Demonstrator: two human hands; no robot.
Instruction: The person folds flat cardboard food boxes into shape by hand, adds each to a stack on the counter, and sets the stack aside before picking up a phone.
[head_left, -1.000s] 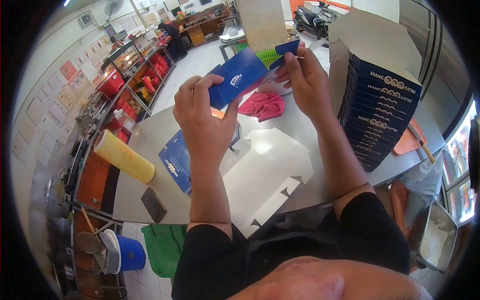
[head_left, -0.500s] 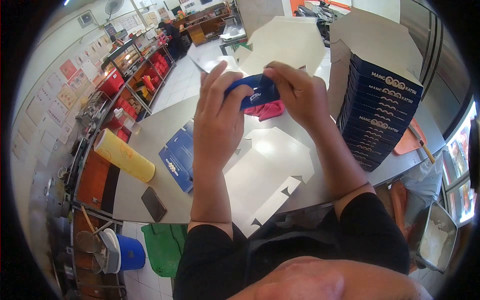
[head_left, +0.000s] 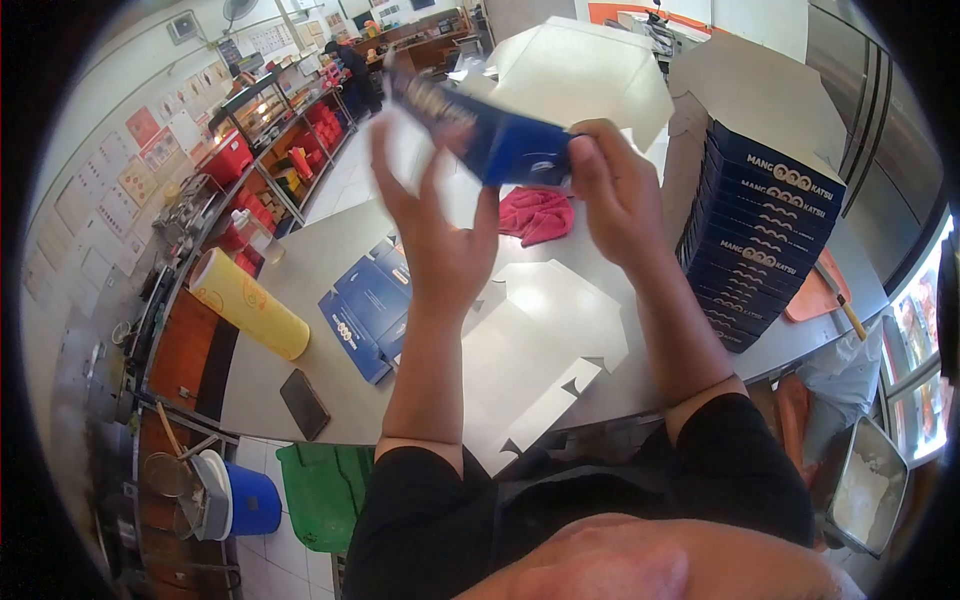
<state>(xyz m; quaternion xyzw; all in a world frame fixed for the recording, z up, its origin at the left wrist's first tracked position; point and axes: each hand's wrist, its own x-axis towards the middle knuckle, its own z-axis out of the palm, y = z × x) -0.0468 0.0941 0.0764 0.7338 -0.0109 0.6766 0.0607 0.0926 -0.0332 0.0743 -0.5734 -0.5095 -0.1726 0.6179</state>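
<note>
Above the table I hold up a partly folded cardboard box (head_left: 520, 150), navy blue outside and cream inside, its large lid flap raised at the back. My right hand (head_left: 615, 190) pinches its right corner between thumb and fingers. Spread fingers show on my left hand (head_left: 440, 235), just below the blue side wall; whether the thumb touches the wall cannot be made out. That wall's left end is smeared by motion. Under my hands lies a flat unfolded box blank (head_left: 540, 330), pale side up. Left of it is another blank (head_left: 365, 310), blue side up.
A tall stack of blue boxes (head_left: 760, 235) stands at the right. A yellow roll (head_left: 250, 305), a phone (head_left: 304, 404) and a clear bottle (head_left: 258, 240) are at the left. A pink cloth (head_left: 537, 215) lies behind. A knife (head_left: 840, 290) rests on an orange board (head_left: 808, 296).
My left fingers have come off the box's side wall and spread apart. The wall's left end has swung up and outward. My right hand still grips the right corner.
</note>
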